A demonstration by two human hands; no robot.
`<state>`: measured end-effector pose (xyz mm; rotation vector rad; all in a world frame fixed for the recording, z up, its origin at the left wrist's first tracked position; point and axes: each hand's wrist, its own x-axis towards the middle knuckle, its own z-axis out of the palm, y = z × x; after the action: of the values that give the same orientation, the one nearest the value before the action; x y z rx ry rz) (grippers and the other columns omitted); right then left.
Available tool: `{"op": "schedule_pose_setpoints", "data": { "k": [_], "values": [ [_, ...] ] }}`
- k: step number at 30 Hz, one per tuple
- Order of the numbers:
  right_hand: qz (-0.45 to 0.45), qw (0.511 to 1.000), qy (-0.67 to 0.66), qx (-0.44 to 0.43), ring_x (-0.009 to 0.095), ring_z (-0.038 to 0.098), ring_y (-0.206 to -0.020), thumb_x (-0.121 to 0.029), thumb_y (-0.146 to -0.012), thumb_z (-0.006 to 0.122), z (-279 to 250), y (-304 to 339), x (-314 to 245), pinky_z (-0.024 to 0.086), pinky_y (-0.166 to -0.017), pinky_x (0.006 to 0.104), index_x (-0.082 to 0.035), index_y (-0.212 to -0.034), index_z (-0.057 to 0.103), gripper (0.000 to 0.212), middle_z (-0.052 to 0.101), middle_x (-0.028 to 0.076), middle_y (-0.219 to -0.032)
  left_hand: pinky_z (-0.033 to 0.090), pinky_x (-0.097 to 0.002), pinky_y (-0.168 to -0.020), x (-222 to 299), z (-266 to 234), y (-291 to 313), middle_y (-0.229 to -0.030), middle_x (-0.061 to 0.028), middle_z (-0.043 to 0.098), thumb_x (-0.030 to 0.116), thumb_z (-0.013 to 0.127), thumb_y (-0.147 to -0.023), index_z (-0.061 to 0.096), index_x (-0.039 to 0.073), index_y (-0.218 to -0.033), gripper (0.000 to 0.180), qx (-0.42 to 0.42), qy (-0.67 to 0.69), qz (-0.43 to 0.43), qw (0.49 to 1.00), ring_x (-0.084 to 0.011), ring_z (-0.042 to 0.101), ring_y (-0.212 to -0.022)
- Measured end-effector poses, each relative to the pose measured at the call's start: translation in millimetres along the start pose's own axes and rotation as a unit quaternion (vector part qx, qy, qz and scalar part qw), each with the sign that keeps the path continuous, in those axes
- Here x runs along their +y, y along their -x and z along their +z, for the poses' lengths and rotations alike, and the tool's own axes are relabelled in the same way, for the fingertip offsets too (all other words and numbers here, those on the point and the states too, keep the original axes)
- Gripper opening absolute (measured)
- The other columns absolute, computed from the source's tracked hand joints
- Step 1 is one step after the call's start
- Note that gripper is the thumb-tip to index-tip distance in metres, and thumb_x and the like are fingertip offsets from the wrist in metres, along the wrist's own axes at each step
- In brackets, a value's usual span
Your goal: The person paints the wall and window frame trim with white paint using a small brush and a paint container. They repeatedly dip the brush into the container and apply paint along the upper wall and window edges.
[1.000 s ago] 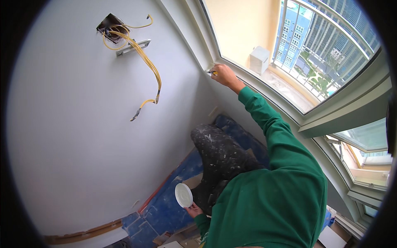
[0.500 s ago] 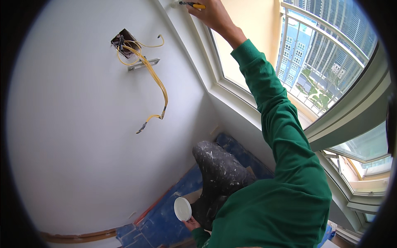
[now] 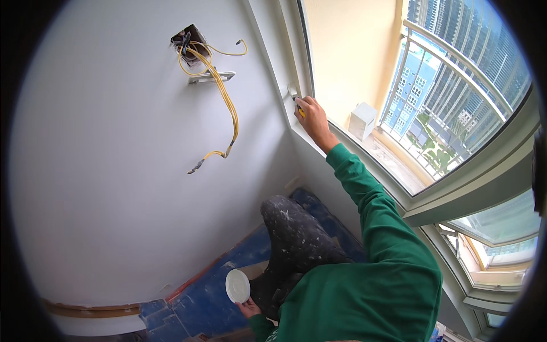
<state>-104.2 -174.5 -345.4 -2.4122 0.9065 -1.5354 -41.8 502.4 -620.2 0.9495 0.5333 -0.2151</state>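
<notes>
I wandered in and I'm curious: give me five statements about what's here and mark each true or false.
1. The right hand holds a yellow-handled tool against the window frame. True.
2. The left hand is empty. False: the left hand holds a round white piece.
3. Yellow wires hang from a square hole in the wall. True.
4. The sleeve on the raised arm is red. False: the sleeve is green.
5. The floor covering below is bright yellow. False: the floor covering is mostly blue.
</notes>
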Motion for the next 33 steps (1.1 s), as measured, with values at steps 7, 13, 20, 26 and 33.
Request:
{"op": "schedule_pose_setpoints", "data": {
  "k": [7,13,20,26,33],
  "values": [
    [-0.025,1.0,0.009,-0.01,0.035,0.063,-0.075,-0.013,-0.084,0.061,-34.0,-90.4,-34.3,0.052,-0.069,0.0424,0.0,-0.091,0.068,0.017,0.065,0.015,-0.081,0.044,-0.0392,-0.107,-0.5,7.5,3.7,-0.134,-0.0174,0.052,0.04,0.049,-0.098,0.043,0.0,-0.135,0.054,0.002,0.025,-0.012,1.0,-0.0284,0.052,-0.123],
    [-0.164,0.975,0.035,0.145,0.03,0.066,-0.073,-0.016,-0.088,0.064,-84.3,-219.9,-80.3,0.055,-0.068,0.0356,0.0,-0.101,0.068,0.021,0.067,0.013,-0.087,0.048,-0.0374,-0.102,-3.6,-4.8,3.4,-0.128,-0.0154,0.057,0.039,0.049,-0.099,0.048,0.0,-0.13,0.05,-0.001,0.046,0.01,0.999,-0.0257,0.057,-0.115],
    [-0.204,0.961,0.1,0.157,0.024,0.063,-0.077,-0.012,-0.085,0.07,-66.1,-177.5,-68.2,0.056,-0.067,0.0334,0.0,-0.105,0.066,0.023,0.062,0.011,-0.085,0.045,-0.0373,-0.105,-10.9,-15.0,-3.4,-0.13,-0.0148,0.054,0.041,0.05,-0.098,0.046,0.001,-0.133,0.053,-0.009,0.054,0.008,0.998,-0.0253,0.054,-0.119],
    [-0.084,0.992,0.08,-0.046,0.03,0.06,-0.087,-0.01,-0.086,0.063,-18.4,-43.6,-24.5,0.051,-0.074,0.0397,0.0,-0.103,0.063,0.019,0.061,0.013,-0.092,0.044,-0.0375,-0.106,-4.8,3.0,8.1,-0.136,-0.0157,0.049,0.042,0.049,-0.098,0.04,0.002,-0.138,0.057,0.018,0.051,-0.001,0.999,-0.0271,0.05,-0.124],
    [-0.011,0.997,-0.003,-0.081,0.036,0.062,-0.074,-0.016,-0.088,0.06,-30.2,-44.9,-36.1,0.051,-0.068,0.0419,0.0,-0.085,0.067,0.017,0.064,0.017,-0.082,0.042,-0.0379,-0.108,-3.3,3.7,6.1,-0.138,-0.0165,0.047,0.041,0.046,-0.1,0.04,0.003,-0.139,0.055,0.019,0.05,-0.015,0.998,-0.0279,0.048,-0.126]
  ]
}}
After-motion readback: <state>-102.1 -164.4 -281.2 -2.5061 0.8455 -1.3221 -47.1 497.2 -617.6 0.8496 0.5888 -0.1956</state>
